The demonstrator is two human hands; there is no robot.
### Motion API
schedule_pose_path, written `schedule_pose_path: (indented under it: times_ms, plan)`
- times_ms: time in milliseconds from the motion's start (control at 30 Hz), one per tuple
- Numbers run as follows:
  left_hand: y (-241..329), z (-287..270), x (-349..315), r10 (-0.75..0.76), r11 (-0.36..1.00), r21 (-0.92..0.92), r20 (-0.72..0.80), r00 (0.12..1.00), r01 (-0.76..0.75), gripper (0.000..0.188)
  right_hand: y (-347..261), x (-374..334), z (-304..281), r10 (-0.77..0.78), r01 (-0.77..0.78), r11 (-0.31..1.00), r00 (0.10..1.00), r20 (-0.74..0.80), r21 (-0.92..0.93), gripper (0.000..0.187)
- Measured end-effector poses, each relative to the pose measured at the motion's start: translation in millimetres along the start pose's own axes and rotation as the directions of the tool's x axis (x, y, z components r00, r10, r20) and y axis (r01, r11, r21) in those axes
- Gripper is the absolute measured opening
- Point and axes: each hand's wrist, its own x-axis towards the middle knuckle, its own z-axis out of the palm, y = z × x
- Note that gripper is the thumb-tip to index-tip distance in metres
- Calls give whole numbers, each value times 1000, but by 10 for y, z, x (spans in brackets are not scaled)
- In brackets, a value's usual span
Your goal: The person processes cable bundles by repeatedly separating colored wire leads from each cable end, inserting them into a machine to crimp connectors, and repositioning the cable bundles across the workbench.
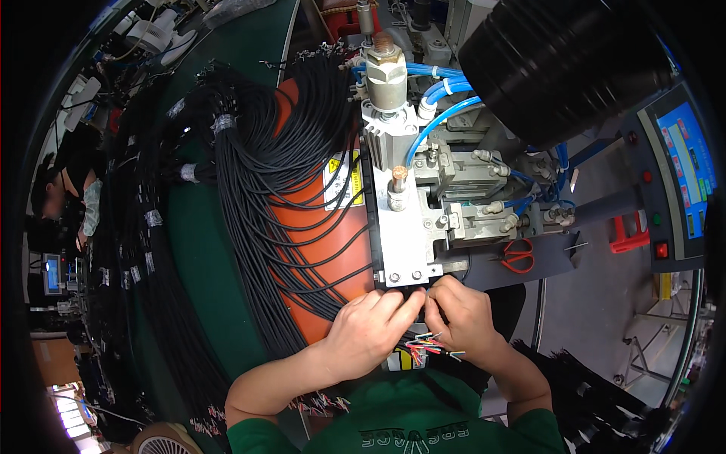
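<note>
My left hand (367, 329) and my right hand (463, 312) meet at the near end of a metal pneumatic press (401, 242). Both have thumb and fingers closed in a pinch, their tips close together just under the machine's lower edge. What they pinch is too small and too covered to make out. Below and between them, a spray of coloured wire ends (425, 346) sticks out in red, yellow, white and blue. Left of the press, a bundle of black cables (261, 227) drapes over an orange surface (321, 238), several strands curving in toward the machine.
More bundled black cables (155, 250) lie on the green tabletop (193, 242) at left. Red-handled scissors (517, 256) rest right of the press. Blue air hoses (446, 94) and a large black cylinder (563, 64) stand above; a control panel (681, 178) is far right. Another person (72, 181) sits far left.
</note>
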Motion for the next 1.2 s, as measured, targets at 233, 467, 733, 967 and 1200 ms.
schedule_pose_path:
  times_ms: [233, 467, 733, 967, 1200]
  plan:
    - [24, -23, -2, 83, 993, 83, 38, 996, -86, 44, -30, 15, -28, -22, 22, 1000, 1000, -5, -2, 4]
    - [109, -17, 54, 101, 966, 231, 85, 991, -118, 38, -47, 49, -67, -13, 15, 999, 1000, 27, -53, 5]
    - [50, -23, 111, 107, 971, 200, 135, 985, -133, 35, 15, -13, 17, 43, -42, 999, 994, -98, 7, 5]
    - [-19, -46, 40, 34, 990, 131, 76, 997, -44, 40, 93, -1, 20, 182, -186, 950, 983, 38, 249, 9]
    - [-48, -23, 18, 81, 985, 150, 49, 995, -88, 41, 143, -8, 96, -133, 144, 988, 973, -191, 48, 10]
